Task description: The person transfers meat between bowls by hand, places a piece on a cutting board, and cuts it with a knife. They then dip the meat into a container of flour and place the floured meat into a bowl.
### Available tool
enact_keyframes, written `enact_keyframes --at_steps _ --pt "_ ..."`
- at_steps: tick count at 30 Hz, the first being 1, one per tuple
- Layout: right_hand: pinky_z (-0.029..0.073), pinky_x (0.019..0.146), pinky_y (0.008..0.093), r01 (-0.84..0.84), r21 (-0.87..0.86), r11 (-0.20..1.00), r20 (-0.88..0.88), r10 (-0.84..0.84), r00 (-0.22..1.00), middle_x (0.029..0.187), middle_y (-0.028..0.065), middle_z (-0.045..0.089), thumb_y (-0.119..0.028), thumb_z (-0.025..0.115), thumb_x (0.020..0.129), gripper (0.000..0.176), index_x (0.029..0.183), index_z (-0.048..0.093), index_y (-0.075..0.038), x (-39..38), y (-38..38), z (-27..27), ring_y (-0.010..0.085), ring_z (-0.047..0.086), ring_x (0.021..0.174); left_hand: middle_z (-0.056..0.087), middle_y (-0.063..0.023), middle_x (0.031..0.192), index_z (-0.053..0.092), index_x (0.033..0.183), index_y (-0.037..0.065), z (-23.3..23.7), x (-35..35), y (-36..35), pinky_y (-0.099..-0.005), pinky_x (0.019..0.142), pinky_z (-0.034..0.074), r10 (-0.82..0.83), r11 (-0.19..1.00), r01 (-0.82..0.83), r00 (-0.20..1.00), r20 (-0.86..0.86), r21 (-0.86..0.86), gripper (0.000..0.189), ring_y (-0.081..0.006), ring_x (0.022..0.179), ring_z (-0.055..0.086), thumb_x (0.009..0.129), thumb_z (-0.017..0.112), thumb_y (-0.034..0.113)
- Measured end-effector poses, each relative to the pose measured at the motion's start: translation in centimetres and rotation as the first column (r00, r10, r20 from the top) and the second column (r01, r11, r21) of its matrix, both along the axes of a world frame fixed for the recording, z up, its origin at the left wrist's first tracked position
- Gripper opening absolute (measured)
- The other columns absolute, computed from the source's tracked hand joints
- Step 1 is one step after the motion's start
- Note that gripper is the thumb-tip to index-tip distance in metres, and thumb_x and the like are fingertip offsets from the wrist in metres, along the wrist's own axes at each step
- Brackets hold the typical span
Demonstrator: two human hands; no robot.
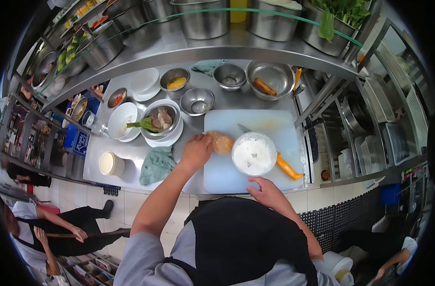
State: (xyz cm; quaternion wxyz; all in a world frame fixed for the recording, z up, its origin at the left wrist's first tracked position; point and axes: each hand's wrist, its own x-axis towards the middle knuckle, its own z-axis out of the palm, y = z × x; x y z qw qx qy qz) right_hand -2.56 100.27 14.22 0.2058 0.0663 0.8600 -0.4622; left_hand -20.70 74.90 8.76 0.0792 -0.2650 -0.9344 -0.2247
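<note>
- Blue box (78, 143) reading "ROYAL", near the desk.
- Steel desk (131, 153), tiled floor (94, 198).
- Left hand (197, 151): fingertips touching brown food (222, 143) on the pale cutting board (217, 176); can't tell whether gripping.
- Right hand (266, 188): fingers loosely parted, near the powder bowl (275, 157).
- Black floor mat (341, 217), metal racking (370, 172).

A black apron (248, 238) covers a grey shirt (142, 257).

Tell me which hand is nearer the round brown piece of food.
Left. The left hand is at the left edge of the brown piece, apparently touching it; the right hand is farther off, by the near rim of the powder bowl.
</note>
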Motion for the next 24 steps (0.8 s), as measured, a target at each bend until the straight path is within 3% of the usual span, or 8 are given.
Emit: enact_keyframes --at_steps 4,6,7,10,11,12,15,24 --pt "0.047 0.104 0.0393 0.011 -0.031 0.999 -0.081 -0.014 0.997 0.128 0.0213 0.065 -0.034 0.063 0.095 0.046 0.126 0.063 0.0 -0.7 -1.0 -2.3 0.0355 0.061 0.122 0.068 -0.0171 0.097 0.065 0.101 0.006 3.6 -1.0 -0.7 -0.0468 0.088 0.051 -0.054 0.997 0.038 0.968 0.247 0.071 0.02 -0.0373 0.098 0.063 0.083 0.066 0.015" --pt "0.045 0.106 0.0391 -0.047 -0.076 0.996 -0.046 0.043 0.998 0.129 0.0217 0.065 -0.035 0.062 0.096 0.046 0.125 0.064 0.001 -0.9 -2.0 -2.8 0.0351 0.059 0.124 0.068 -0.0177 0.097 0.067 0.095 0.006 6.7 -0.3 -0.8 -0.0467 0.087 0.051 -0.02 0.97 -0.132 0.792 0.61 0.204 0.014 -0.0373 0.098 0.063 0.083 0.065 0.013" --pt "0.045 0.106 0.0391 -0.036 -0.076 0.996 -0.031 0.034 0.999 0.129 0.0217 0.065 -0.035 0.062 0.096 0.046 0.125 0.064 0.001 -1.0 -2.5 -2.7 0.0351 0.059 0.124 0.068 -0.0177 0.097 0.067 0.095 0.006 6.1 -0.2 -1.0 -0.0467 0.087 0.051 -0.028 0.971 -0.126 0.783 0.621 0.202 0.014 -0.0373 0.098 0.063 0.083 0.065 0.013" --pt "0.047 0.104 0.0394 -0.003 0.034 0.999 0.017 0.002 1.0 0.127 0.0194 0.067 -0.035 0.063 0.095 0.043 0.124 0.065 -0.003 -1.9 -4.0 -2.3 0.0344 0.061 0.121 0.067 -0.0134 0.095 0.068 0.09 0.006 4.1 -0.1 -1.8 -0.0458 0.088 0.051 -0.092 0.966 -0.045 0.862 0.499 0.254 0.012 -0.036 0.1 0.062 0.081 0.066 0.013" --pt "0.049 0.1 0.0401 0.028 0.103 0.994 -0.002 -0.028 1.0 0.122 0.018 0.069 -0.034 0.064 0.094 0.039 0.121 0.067 -0.006 -2.0 -4.6 -2.3 0.0345 0.064 0.115 0.066 -0.011 0.094 0.069 0.088 0.007 3.7 0.1 -2.0 -0.045 0.085 0.05 -0.111 0.978 0.073 0.975 0.195 0.194 0.01 -0.0336 0.098 0.061 0.08 0.068 0.013" --pt "0.051 0.096 0.0409 0.058 0.171 0.984 -0.025 -0.054 0.998 0.117 0.0166 0.071 -0.034 0.064 0.093 0.035 0.118 0.068 -0.009 -2.2 -5.0 -2.2 0.0346 0.067 0.109 0.065 -0.0086 0.093 0.07 0.086 0.008 3.4 0.3 -2.1 -0.0443 0.082 0.049 -0.148 0.982 0.162 0.98 -0.129 0.102 0.008 -0.0313 0.095 0.06 0.079 0.071 0.012" --pt "0.054 0.085 0.0426 0.08 0.239 0.968 -0.052 -0.07 0.996 0.105 0.0142 0.073 -0.033 0.065 0.092 0.027 0.11 0.07 -0.014 -2.6 -5.6 -2.5 0.0356 0.069 0.096 0.064 -0.0058 0.098 0.07 0.088 0.009 3.5 1.7 -2.3 -0.0436 0.084 0.046 -0.303 0.953 0.296 0.941 -0.15 -0.067 0.013 -0.0281 0.098 0.057 0.078 0.072 0.018" --pt "0.055 0.079 0.0426 0.071 0.222 0.973 -0.18 -0.03 0.983 0.097 0.0126 0.073 -0.031 0.064 0.092 0.02 0.102 0.07 -0.015 -2.6 -4.9 -4.1 0.0337 0.07 0.089 0.061 -0.006 0.098 0.069 0.093 0.007 2.7 1.3 -0.4 -0.042 0.084 0.042 -0.19 0.98 0.174 0.965 -0.183 -0.102 0.03 -0.0259 0.096 0.055 0.075 0.075 0.029"
